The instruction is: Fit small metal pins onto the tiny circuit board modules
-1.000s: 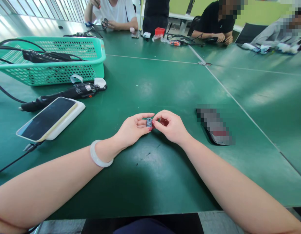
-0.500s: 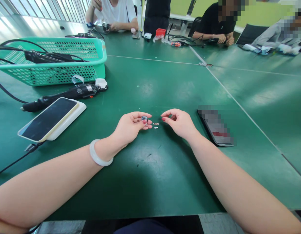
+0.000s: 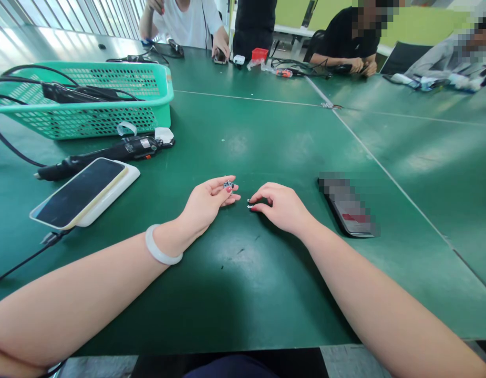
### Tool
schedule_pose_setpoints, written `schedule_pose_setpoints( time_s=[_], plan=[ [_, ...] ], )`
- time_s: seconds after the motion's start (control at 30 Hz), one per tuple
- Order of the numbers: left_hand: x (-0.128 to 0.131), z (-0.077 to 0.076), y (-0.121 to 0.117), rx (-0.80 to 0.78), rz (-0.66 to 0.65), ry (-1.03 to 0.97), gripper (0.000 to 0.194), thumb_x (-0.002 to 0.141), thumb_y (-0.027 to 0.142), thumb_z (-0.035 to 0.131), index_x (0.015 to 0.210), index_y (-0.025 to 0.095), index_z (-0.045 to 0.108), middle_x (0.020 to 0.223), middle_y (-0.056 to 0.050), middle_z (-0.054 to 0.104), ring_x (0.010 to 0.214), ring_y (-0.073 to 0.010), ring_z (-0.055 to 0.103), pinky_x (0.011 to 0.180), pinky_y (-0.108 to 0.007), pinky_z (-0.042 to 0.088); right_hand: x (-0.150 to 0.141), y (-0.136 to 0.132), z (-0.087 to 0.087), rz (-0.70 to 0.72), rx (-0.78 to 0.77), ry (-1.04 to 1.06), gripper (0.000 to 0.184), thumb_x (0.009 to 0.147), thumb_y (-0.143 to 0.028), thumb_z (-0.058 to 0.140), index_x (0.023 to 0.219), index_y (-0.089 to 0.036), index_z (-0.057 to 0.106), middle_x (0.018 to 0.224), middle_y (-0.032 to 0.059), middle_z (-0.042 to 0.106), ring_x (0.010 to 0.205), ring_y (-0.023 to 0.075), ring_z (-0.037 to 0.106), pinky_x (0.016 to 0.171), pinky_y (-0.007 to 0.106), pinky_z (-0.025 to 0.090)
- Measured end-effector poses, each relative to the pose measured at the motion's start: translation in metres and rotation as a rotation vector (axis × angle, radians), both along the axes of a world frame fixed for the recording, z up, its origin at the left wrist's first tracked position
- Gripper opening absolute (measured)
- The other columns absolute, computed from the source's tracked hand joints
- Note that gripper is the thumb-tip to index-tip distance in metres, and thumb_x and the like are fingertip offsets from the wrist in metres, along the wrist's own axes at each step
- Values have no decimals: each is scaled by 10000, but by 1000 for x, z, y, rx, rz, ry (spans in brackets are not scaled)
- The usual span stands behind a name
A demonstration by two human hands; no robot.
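Note:
My left hand is closed on a small grey-and-black part, held between thumb and fingers just above the table. Its exact kind is too small to make out. To its right, my right hand is low at the tabletop, with thumb and index fingertips a little apart. Right at those fingertips lie two tiny pieces: a dark-and-light one by the index finger and a whitish one by the thumb. Both are partly covered by the fingers.
At left stand a green basket with black corded tools, a black electric screwdriver-like tool, and a phone on a white box. A dark phone lies at right. Several people sit or stand across the green table.
My right hand has come down and left to the tiny pieces. My left hand, still holding the grey part, has shifted slightly left and up. A person across has reached to an object on the table.

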State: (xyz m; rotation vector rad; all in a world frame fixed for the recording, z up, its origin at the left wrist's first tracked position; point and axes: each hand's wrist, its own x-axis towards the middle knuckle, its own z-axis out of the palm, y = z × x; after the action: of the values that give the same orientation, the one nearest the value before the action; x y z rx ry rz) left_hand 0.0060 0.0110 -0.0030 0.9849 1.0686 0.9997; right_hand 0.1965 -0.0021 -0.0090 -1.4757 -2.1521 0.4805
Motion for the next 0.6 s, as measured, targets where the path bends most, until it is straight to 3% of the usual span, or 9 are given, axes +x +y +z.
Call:
schedule_pose_setpoints(
  time_s=[0.23, 0.43, 0.6],
  plan=[
    [1, 0, -2, -45, -40, -28, 350, 835, 58, 560, 1178, 114, 607, 1096, -96, 680, 847, -121, 703, 950, -313, 515, -5, 1, -4, 2, 15, -61, 173, 831, -113, 573, 727, -197, 682, 842, 35, 671, 821, 167, 605, 769, 322, 468],
    [0, -2, -2, -6, -144, -45, 336, 792, 82, 623, 1125, 130, 621, 959, -65, 721, 864, -127, 692, 927, -321, 508, -12, -8, 0, -79, 134, 269, 131, 836, -185, 589, 737, -213, 670, 802, 11, 652, 697, 131, 568, 652, 284, 459],
    [0, 0, -3, 51, -180, 31, 270, 738, 155, 711, 997, 133, 635, 774, -18, 712, 722, -100, 655, 811, -288, 525, -27, -17, 6, -147, 147, 429, 106, 815, -238, 626, 732, -210, 685, 770, 8, 651, 615, 111, 519, 569, 271, 438]
  ],
)
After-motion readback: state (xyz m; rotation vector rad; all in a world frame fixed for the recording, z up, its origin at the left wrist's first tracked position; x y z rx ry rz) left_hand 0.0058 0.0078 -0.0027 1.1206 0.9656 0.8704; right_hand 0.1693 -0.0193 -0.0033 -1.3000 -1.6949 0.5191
